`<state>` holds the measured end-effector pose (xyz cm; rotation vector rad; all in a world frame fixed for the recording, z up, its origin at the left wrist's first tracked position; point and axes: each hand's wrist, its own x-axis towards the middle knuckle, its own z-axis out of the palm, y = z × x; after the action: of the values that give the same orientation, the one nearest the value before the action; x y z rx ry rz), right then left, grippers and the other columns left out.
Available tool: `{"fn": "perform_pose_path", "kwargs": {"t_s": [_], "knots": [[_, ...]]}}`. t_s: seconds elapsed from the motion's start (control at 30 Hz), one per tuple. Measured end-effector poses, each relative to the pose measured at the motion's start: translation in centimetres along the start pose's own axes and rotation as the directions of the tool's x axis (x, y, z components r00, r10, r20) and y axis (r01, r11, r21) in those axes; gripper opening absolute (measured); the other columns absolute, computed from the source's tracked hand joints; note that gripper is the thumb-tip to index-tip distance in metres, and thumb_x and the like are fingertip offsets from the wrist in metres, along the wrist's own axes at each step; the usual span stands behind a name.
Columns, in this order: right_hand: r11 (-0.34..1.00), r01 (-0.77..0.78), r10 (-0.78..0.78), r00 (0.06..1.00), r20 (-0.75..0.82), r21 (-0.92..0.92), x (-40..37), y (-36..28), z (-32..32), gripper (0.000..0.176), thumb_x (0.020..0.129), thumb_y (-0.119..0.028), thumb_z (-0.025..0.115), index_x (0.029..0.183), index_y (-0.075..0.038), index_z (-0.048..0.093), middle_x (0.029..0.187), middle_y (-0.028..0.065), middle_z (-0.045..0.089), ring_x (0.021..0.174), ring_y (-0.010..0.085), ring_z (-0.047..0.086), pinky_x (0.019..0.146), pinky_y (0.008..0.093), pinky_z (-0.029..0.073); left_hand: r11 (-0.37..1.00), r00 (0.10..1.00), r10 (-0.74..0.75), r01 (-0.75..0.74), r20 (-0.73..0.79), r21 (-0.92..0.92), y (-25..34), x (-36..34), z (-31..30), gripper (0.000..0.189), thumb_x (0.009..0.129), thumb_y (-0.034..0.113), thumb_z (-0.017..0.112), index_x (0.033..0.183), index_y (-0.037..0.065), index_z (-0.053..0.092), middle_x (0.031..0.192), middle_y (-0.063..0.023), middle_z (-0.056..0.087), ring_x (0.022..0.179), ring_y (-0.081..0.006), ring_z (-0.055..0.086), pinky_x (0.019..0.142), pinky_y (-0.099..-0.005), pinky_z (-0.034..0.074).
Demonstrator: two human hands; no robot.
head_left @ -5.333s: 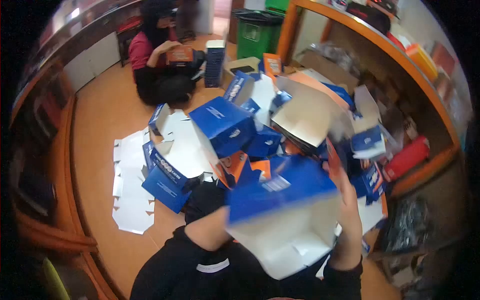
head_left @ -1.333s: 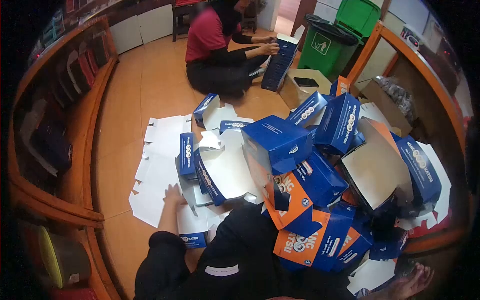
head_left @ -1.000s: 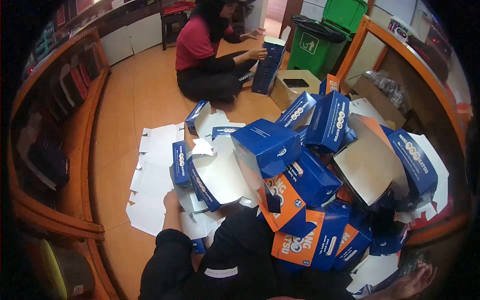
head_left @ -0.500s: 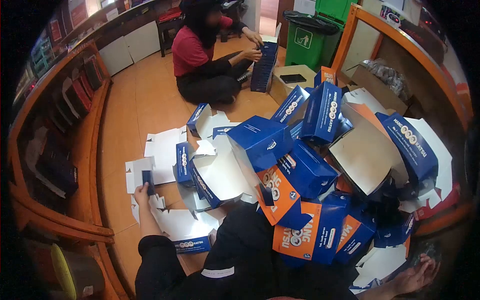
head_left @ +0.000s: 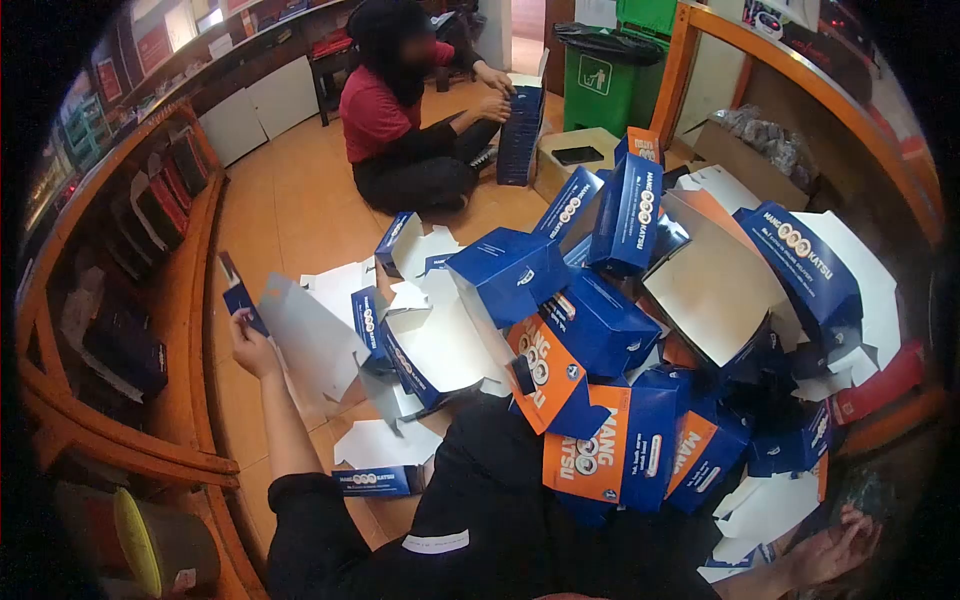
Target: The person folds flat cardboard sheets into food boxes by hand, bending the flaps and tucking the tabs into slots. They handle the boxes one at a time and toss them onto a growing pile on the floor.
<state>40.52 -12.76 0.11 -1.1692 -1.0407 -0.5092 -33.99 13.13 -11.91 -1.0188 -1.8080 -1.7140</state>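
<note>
My left hand (head_left: 254, 345) is closed on the blue edge of a carton (head_left: 310, 335), raised at the left with its pale inner side showing. Beside it on the floor lie other partly opened cartons, one with a white inside (head_left: 440, 340). At the lower right, my right hand (head_left: 838, 550) has its fingers bent near a clear plastic bag (head_left: 868, 500); whether it grips the plastic is hard to tell. Between my hands rises a heap of blue and orange folded boxes (head_left: 600, 320). A blue-sided carton (head_left: 378, 481) lies by my left knee.
Another person (head_left: 385, 120) sits on the floor ahead, both hands on a stack of blue cartons (head_left: 521, 135). A phone (head_left: 578, 155) rests on a cardboard box (head_left: 560, 178). Wooden-framed shelves (head_left: 215, 300) stand left; a green bin (head_left: 600, 90) stands behind.
My left hand has moved left and up, lifting the carton off the floor and tilting it. My right hand stays nearly in place. The view has shifted slightly.
</note>
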Motion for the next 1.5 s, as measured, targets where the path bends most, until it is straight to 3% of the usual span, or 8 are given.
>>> {"fn": "perform_pose_path", "kwargs": {"t_s": [0.1,0.3,0.37,0.67,0.87,1.13,1.3,1.5], "knots": [[0.857,0.303,-0.194,0.939,0.285,-0.417,0.2,3.5,-3.5,0.021,0.091,-0.011,0.045,0.108,0.001,0.046,0.086,0.0106,0.051,0.084,0.0171,0.048,0.089,0.0352,0.040,0.960,0.967,0.224,-0.240,-0.119,-0.146,8.0,0.9,-0.1,0.015,0.087,0.000,0.046,0.092,0.000,0.060,0.091,-0.0111,0.064,0.083,-0.0194,0.061,0.074,-0.0264,0.047],[0.855,0.008,-0.172,0.947,0.271,0.518,-0.9,-4.1,6.9,0.036,0.084,-0.002,0.046,0.120,-0.006,0.041,0.089,0.0100,0.046,0.080,0.0212,0.045,0.074,0.0375,0.040,0.829,0.835,0.417,-0.511,-0.358,-0.226,20.0,-2.4,-1.4,0.023,0.090,0.007,0.042,0.094,-0.008,0.059,0.091,-0.0157,0.064,0.083,-0.0214,0.061,0.075,-0.0292,0.048],[0.837,0.063,-0.285,0.898,0.335,0.543,-1.3,-5.9,9.2,0.042,0.083,-0.011,0.054,0.123,-0.009,0.042,0.092,0.0114,0.046,0.081,0.0231,0.047,0.073,0.0387,0.040,0.601,0.877,0.475,-0.262,0.074,-0.755,21.6,-5.2,-1.7,0.036,0.091,0.023,0.037,0.093,-0.005,0.061,0.090,-0.0142,0.065,0.081,-0.0224,0.062,0.069,-0.0306,0.047],[0.921,0.240,-0.387,0.652,0.652,0.307,-2.5,-14.1,11.5,0.021,0.078,-0.033,0.062,0.096,-0.034,0.050,0.087,-0.0030,0.049,0.101,0.0215,0.050,0.104,0.0559,0.018,0.330,-0.276,0.926,0.263,0.257,-0.907,37.9,-11.0,-6.1,0.018,0.087,0.024,0.050,0.099,0.014,0.061,0.078,-0.0044,0.064,0.066,-0.0160,0.062,0.056,-0.0275,0.045],[0.907,0.283,-0.421,0.601,0.679,0.313,-1.6,-15.7,11.8,0.018,0.065,-0.017,0.069,0.076,-0.023,0.057,0.070,-0.0051,0.043,0.068,0.0155,0.040,0.065,0.0361,0.031,0.507,-0.276,0.856,0.611,0.437,-0.607,39.6,-13.5,-5.0,0.021,0.089,0.023,0.049,0.099,0.007,0.058,0.075,-0.0131,0.062,0.067,-0.0285,0.061,0.063,-0.0343,0.045],[0.929,0.289,-0.346,0.447,0.825,0.233,0.1,-17.1,9.9,0.022,0.067,-0.018,0.064,0.086,-0.013,0.053,0.083,0.0060,0.047,0.078,0.0240,0.042,0.077,0.0444,0.034,0.237,-0.007,0.956,0.603,0.292,-0.761,42.5,-14.8,-7.2,0.016,0.084,0.017,0.053,0.096,0.008,0.058,0.070,-0.0144,0.060,0.065,-0.0330,0.060,0.060,-0.0373,0.047],[0.855,0.408,-0.466,0.875,0.130,0.320,-0.9,-16.3,10.9,0.042,0.085,-0.044,0.043,0.109,-0.010,0.047,0.128,0.0177,0.035,0.123,0.0470,0.027,0.100,0.0600,0.024,0.176,0.139,0.946,0.532,0.291,-0.828,44.9,-13.6,-7.9,0.022,0.083,0.009,0.052,0.105,0.007,0.055,0.082,-0.0102,0.062,0.068,-0.0244,0.063,0.062,-0.0309,0.049],[0.709,0.690,-0.668,0.590,0.453,0.148,-0.8,-15.2,8.4,0.055,0.083,-0.028,0.062,0.129,-0.020,0.034,0.123,0.0114,0.038,0.118,0.0438,0.036,0.095,0.0544,0.032,-0.253,0.414,0.765,0.897,0.493,-0.361,49.9,-13.4,-9.9,0.037,0.089,0.002,0.040,0.122,0.006,0.024,0.092,-0.0123,0.057,0.087,-0.0161,0.059,0.073,-0.0264,0.045]]}}
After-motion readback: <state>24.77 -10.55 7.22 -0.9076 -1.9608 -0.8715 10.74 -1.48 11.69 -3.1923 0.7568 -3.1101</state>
